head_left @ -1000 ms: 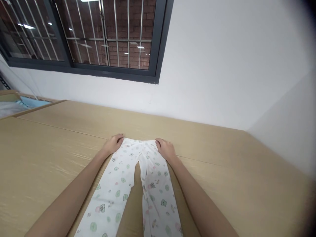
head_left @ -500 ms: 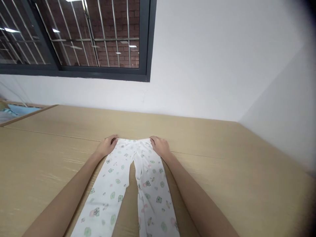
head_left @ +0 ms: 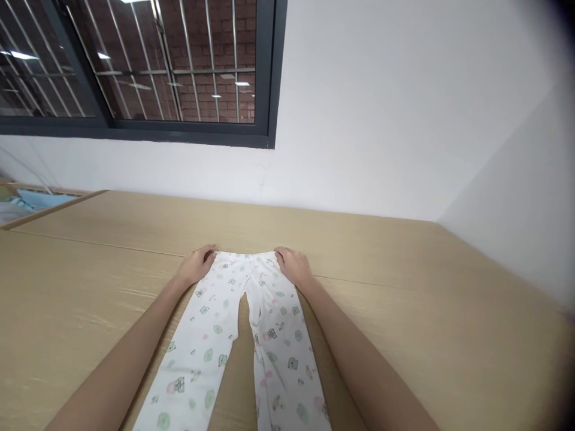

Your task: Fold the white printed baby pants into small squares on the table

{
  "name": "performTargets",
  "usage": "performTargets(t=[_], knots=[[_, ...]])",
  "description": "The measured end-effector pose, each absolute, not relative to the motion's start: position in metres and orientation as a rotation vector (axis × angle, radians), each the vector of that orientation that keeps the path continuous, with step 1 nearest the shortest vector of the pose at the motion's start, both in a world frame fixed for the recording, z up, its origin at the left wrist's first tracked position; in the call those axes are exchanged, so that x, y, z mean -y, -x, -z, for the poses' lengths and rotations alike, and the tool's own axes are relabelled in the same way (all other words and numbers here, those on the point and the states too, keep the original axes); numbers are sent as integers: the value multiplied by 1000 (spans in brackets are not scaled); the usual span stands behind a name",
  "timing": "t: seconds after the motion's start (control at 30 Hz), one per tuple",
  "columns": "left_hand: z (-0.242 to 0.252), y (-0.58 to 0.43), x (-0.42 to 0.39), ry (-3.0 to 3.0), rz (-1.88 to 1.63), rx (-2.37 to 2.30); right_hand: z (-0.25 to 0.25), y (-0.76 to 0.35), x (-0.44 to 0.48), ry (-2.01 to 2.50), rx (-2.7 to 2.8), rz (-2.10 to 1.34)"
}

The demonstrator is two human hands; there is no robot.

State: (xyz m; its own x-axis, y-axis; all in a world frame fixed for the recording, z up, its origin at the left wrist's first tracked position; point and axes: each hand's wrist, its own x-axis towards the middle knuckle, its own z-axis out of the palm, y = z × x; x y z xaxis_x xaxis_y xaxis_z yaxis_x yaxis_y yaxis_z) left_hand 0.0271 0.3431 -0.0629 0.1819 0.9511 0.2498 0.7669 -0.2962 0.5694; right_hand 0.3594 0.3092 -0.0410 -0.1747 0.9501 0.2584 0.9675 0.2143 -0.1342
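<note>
White pants (head_left: 197,335) with a small green and pink print lie spread on a wood-coloured surface (head_left: 404,335), waistband at the far end and legs toward me. My left hand (head_left: 197,263) grips the left corner of the waistband between thumb and fingers. At the opposite corner, my right hand (head_left: 293,265) is closed on the waistband too. The waistband is stretched nearly straight between both hands. Some folds run down the right leg, and the leg ends fall outside the view.
Behind the surface rises a white wall (head_left: 359,120), with a dark-framed barred window (head_left: 179,129) at upper left. A side wall (head_left: 530,179) borders the right. Light blue cloth (head_left: 45,199) shows beyond a wooden edge at far left. A thin seam crosses the surface.
Both hands keep their hold at the waistband corners, and the pants lie as before. The whole view has shifted very slightly.
</note>
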Motion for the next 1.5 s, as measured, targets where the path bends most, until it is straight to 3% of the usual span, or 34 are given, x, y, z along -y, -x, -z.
performTargets(t=[1.5], knots=[[61,-32,-342,-2151,-839,-1637,39,-360,-308,1805,2182,55]])
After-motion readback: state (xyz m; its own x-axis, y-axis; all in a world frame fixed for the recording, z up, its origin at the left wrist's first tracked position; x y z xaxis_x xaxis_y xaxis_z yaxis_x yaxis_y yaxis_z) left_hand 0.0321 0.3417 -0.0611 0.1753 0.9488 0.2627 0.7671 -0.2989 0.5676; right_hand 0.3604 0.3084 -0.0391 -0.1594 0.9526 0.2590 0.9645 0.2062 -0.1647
